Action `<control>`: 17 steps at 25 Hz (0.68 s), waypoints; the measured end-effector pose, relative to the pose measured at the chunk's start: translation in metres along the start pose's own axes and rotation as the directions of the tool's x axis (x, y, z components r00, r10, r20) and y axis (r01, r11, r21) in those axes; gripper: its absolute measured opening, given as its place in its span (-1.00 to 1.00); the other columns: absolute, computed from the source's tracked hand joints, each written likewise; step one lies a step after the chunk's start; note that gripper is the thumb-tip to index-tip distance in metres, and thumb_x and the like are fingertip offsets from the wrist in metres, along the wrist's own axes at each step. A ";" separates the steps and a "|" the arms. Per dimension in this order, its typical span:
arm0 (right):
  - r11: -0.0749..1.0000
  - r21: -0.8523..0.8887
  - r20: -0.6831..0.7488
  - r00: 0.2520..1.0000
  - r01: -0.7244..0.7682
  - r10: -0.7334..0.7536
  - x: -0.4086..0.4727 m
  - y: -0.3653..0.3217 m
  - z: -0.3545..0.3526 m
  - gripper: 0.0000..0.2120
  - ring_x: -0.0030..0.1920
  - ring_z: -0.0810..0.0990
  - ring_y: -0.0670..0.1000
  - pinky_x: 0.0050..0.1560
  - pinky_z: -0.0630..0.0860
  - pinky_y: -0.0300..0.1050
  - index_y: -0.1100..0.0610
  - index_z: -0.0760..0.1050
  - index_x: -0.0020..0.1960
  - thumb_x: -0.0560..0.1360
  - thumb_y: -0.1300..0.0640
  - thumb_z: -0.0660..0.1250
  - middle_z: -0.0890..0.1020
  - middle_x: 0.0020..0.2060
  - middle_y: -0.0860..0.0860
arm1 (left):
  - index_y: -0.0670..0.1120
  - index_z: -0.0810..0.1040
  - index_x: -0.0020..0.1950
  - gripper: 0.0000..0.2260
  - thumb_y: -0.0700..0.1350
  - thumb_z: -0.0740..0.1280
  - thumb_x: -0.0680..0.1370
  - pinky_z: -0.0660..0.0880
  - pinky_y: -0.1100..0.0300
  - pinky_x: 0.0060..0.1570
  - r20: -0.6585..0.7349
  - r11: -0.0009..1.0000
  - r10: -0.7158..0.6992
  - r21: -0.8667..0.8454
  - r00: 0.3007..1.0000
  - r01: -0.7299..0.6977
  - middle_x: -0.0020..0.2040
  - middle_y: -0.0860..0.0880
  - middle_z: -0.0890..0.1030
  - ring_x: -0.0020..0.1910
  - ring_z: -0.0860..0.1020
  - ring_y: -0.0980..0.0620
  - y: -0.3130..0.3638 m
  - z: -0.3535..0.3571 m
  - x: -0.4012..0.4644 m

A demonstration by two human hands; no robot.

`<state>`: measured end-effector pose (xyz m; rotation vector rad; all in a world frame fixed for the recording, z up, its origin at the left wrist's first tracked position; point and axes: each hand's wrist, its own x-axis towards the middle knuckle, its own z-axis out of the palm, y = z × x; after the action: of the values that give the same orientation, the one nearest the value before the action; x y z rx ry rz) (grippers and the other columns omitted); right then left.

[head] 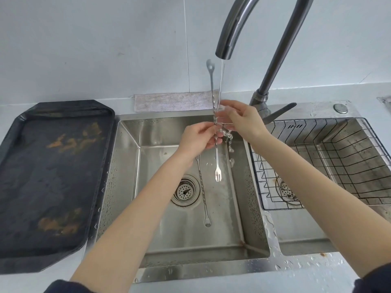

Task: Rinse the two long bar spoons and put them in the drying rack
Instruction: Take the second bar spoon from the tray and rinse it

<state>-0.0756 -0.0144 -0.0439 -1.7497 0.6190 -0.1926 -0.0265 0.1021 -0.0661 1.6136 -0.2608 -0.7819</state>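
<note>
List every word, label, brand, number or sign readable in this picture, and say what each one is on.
None can be read.
The faucet, the sink, the wire drying rack, the black tray, the cloth and both bar spoons, held and lying, show no lettering.

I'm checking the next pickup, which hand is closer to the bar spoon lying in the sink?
Left. The left hand holds the other spoon directly above the lying spoon's upper end; the right hand is farther back and to the right, nearer the faucet.
</note>
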 end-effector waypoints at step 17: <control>0.980 -0.081 -0.093 0.977 0.182 -0.190 -0.014 0.030 0.017 -0.84 -0.34 0.53 -0.23 -0.22 0.43 -0.41 0.11 0.63 0.02 0.52 0.18 0.28 0.61 -0.12 0.02 | -0.04 0.55 -0.16 -0.81 0.00 0.23 0.57 0.46 0.33 -0.28 0.108 0.701 -0.446 -0.575 0.889 0.422 -0.43 0.12 0.69 -0.23 0.60 0.17 -0.014 -0.001 -0.009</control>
<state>-0.0888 0.0027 -0.0741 -1.8769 0.5395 -0.3950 -0.0361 0.1106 -0.0763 1.0890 0.3928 -1.0651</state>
